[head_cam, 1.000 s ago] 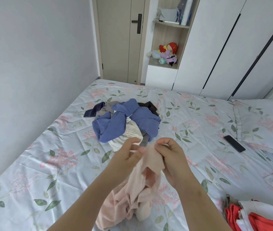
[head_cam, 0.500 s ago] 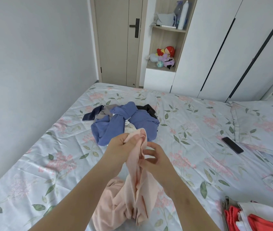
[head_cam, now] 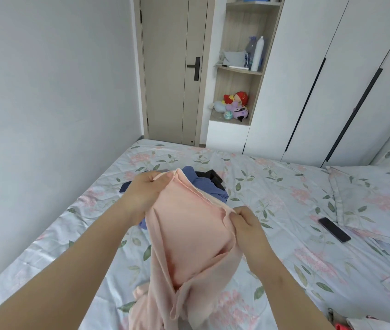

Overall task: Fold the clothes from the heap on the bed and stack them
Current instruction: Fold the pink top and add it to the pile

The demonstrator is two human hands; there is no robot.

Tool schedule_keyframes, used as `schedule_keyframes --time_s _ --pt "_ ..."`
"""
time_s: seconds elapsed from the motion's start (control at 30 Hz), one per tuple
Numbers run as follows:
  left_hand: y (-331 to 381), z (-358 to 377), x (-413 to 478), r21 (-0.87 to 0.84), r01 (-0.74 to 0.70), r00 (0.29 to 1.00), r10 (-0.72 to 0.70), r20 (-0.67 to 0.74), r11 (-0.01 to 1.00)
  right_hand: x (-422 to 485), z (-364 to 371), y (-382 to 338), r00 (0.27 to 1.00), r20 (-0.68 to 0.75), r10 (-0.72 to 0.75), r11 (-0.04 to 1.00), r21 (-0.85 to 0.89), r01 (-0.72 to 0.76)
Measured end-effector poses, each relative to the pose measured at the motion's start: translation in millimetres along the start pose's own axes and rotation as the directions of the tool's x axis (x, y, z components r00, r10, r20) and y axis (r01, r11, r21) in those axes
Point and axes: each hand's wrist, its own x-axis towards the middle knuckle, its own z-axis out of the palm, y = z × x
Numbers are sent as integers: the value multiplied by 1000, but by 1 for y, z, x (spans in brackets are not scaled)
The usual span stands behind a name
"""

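A pale pink garment [head_cam: 189, 236] hangs in front of me, stretched between both hands over the bed [head_cam: 284, 206]. My left hand [head_cam: 141, 194] grips its upper edge, raised higher. My right hand [head_cam: 244, 222] pinches the same edge lower and to the right. The garment's lower part trails down to the sheet. Behind it lies the heap of clothes [head_cam: 210, 189], with blue and dark pieces showing; most of the heap is hidden by the pink cloth.
A black phone [head_cam: 334, 229] lies on the sheet at the right, by a pillow [head_cam: 375, 198]. Red and white cloth [head_cam: 346, 326] peeks in at the bottom right corner. A wall runs along the bed's left side; a door and wardrobe stand behind.
My hands have moved apart, spreading the pink garment's top edge wide. The left hand rose, the right slid down and right. My head tilted up.
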Motion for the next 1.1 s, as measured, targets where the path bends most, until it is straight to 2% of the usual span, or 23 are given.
schedule_keyframes --time_s 0.07,0.13,0.17,0.2,0.23,0.27,0.3,0.33,0.37,0.43,0.5,0.57,0.63,0.67,0.73,0.8,0.87,0.9,0.97,1.0,1.03,1.07,1.1 --pt "4 -6 5 -31 8 999 -9 -35 999 1 -2 -9 992 104 -73 993 -83 82" --pt "10 -8 9 -60 -2 999 0 -36 998 2 -3 -13 975 212 -70 941 -310 135" --pt "13 -7 10 -59 -12 1000 11 -30 998 2 -2 -16 973 221 -69 910 -385 152" --pt "15 -6 9 -57 -28 999 27 -25 998 3 -3 -20 978 201 -57 924 -360 128" --pt "17 -5 7 -66 -52 998 51 -20 996 4 -4 -26 984 176 -11 980 -195 45" --pt "17 -4 4 -78 -87 996 87 -9 993 3 -4 -34 982 182 57 997 47 -66" --pt "16 -4 1 -65 -134 990 136 21 989 2 -6 -41 969 227 103 952 260 -162" --pt "15 -5 -4 -17 -186 978 187 98 982 3 -8 -48 954 283 101 896 391 -211" --pt "14 -5 -8 50 -230 950 213 227 972 5 -10 -54 940 333 81 861 451 -234" --pt "13 0 -17 179 -296 857 178 483 938 7 -11 -66 922 384 53 829 498 -255" --pt "9 6 -20 271 -313 806 103 583 910 11 -9 -72 929 361 80 816 512 -269" --pt "6 11 -23 180 -181 827 51 559 967 15 -7 -68 945 297 139 813 511 -280" --pt "1 15 -23 -123 54 855 18 518 991 17 -6 -57 956 256 145 808 527 -264" --pt "1 17 -23 -272 162 859 0 512 948 16 -5 -50 959 260 114 805 541 -242" --pt "3 24 -22 -457 318 848 -34 529 830 9 -2 -33 951 307 50 819 532 -215" --pt "9 32 -17 -563 396 848 -53 527 725 -1 6 -15 916 398 49 903 374 -211" --pt "16 39 -13 -632 410 869 -72 489 658 -11 20 0 871 482 92 975 133 -177" --pt "19 41 -11 -655 405 879 -73 472 638 -13 27 5 871 478 110 988 44 -149" --pt "21 44 -6 -656 351 900 -49 432 669 -14 36 6 926 348 145 989 -52 -135" --pt "19 45 -2 -598 279 922 -36 384 751 -11 36 4 951 262 164 986 -25 -164" --pt "15 45 1 -472 179 949 -25 313 863 -7 35 2 963 194 185 975 84 -204" --pt "9 44 1 -309 85 972 -12 233 947 -3 32 -3 967 169 191 945 234 -228" --pt "0 43 1 -167 14 986 14 167 986 0 28 -9 969 169 180 893 386 -233"
